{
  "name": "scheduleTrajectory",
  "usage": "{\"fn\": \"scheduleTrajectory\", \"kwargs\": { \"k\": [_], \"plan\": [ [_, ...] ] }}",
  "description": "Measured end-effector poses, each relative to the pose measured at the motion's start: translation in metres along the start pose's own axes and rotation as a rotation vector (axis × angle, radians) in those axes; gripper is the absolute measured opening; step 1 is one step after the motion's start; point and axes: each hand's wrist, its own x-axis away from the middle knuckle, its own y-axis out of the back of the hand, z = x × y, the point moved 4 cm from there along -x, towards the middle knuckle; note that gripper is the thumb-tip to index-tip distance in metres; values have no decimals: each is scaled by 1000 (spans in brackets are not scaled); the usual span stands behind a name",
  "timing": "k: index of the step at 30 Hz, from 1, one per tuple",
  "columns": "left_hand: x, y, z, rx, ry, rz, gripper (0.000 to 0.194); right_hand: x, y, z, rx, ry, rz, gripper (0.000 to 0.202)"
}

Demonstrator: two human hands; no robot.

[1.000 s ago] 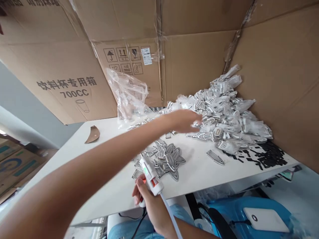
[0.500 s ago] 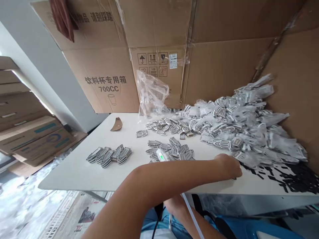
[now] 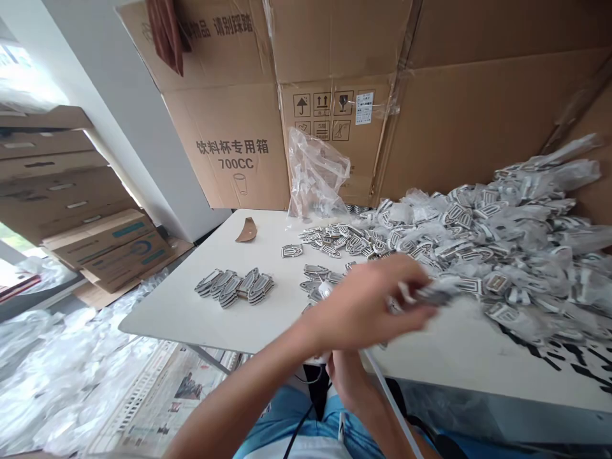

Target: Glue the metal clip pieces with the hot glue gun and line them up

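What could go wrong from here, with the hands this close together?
The left hand covers most of the glue gun, so skin might brush the nozzle; if that is hot, it could burn.

The grey piece sticks out past the left hand's fingertips and may slip or knock the loose pile nearby.

The black cable hangs over the lap near the right hand and might snag.

A small packing or assembly workspace is suggested. Metal pieces [image 3: 329, 239] are heaped by the tabletop's [image 3: 191, 325] back edge, with black strips [image 3: 568, 357] toward its right corner. Cartons [image 3: 109, 245] and plastic wrap [image 3: 62, 370] are seen beyond the left edge.
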Motion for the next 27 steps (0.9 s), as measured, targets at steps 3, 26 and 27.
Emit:
{"fn": "scheduleTrajectory", "kwargs": {
  "k": [3,26,27],
  "plan": [
    [68,42,51,245,416,-389,23,-2,-8,-1,-68,-71,123,40],
    [164,16,118,582,722,-753,35,-11,13,-9,275,-61,294,46],
    [163,16,116,579,717,-748,35,-12,14,-10,299,-66,303,46]
  ]
}}
